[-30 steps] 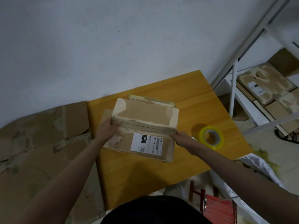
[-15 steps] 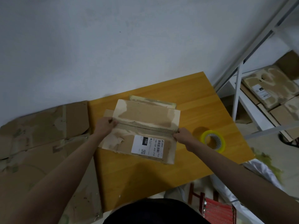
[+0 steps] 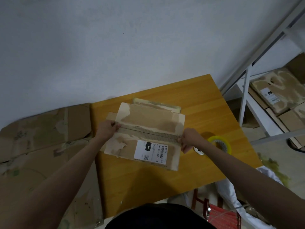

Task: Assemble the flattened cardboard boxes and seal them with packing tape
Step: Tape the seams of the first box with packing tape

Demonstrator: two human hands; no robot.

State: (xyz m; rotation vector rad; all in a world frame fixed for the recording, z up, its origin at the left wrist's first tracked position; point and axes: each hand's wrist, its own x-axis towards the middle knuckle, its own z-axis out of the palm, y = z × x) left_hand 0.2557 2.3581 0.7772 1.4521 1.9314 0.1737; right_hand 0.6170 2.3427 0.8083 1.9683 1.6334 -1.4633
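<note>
The worn brown cardboard box with the white shipping label [image 3: 149, 136] lies on the orange wooden bench [image 3: 206, 103], near its centre. Over the last second it has barely shifted; both hands have stayed at the ends of the middle seam, where the two top flaps meet. The left hand [image 3: 106, 128] is at the 9 o'clock end, its fingers [image 3: 115, 125] curled onto the flap edge. The right hand [image 3: 189, 139] is at the 3 o'clock end, its fingers [image 3: 180, 139] pinching the seam edge there. Judgement: the flaps are being held together and aligned, and the taping has not yet begun.

The yellow roll of packing tape [image 3: 221, 143] lies on the bench just beyond the right hand, at 3 o'clock from the box, untouched. One hand must let go to fetch it, and the flaps may then spring apart.

Flattened brown cardboard sheets [image 3: 42, 129] lie beside the bench at 9 o'clock. More labelled cardboard boxes [image 3: 274, 91] sit on a white metal shelf rack [image 3: 245, 90] at 2 o'clock, cut off by the frame edge.

Hidden: the underside of the box and whether it is sealed. A pale strip shows behind the box at 12 o'clock; what it belongs to cannot be told. A small object beside the roll is partly covered by the right wrist.
</note>
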